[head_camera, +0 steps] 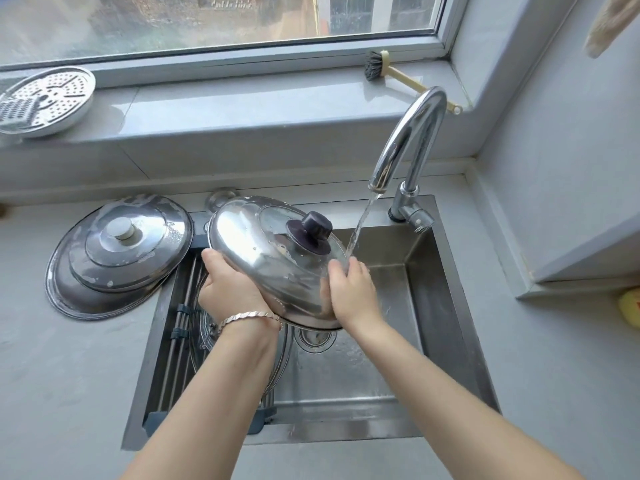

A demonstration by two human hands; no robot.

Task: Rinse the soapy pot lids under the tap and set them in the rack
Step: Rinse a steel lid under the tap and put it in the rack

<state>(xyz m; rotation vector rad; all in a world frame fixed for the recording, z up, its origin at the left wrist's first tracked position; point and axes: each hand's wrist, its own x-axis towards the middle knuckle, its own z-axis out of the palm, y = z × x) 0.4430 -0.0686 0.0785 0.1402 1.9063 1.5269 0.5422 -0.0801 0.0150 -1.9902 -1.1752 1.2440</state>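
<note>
Both hands hold a steel lid [263, 258] over the sink [433, 292], tilted, its dark knob [316, 226] facing up toward the tap [407, 143]. The left hand [225, 289] grips the lid's left rim and the right hand [353, 289] its right edge, where the water stream [360, 223] lands. Another soapy lid [117, 254] lies knob-up on the tabletop [52, 375], overhanging the rack [183, 323].

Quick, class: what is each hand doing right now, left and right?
Left hand: closed on the rim of the dark-knobbed pot lid.
Right hand: gripping the same lid's opposite edge, under the tap's water stream.
</note>
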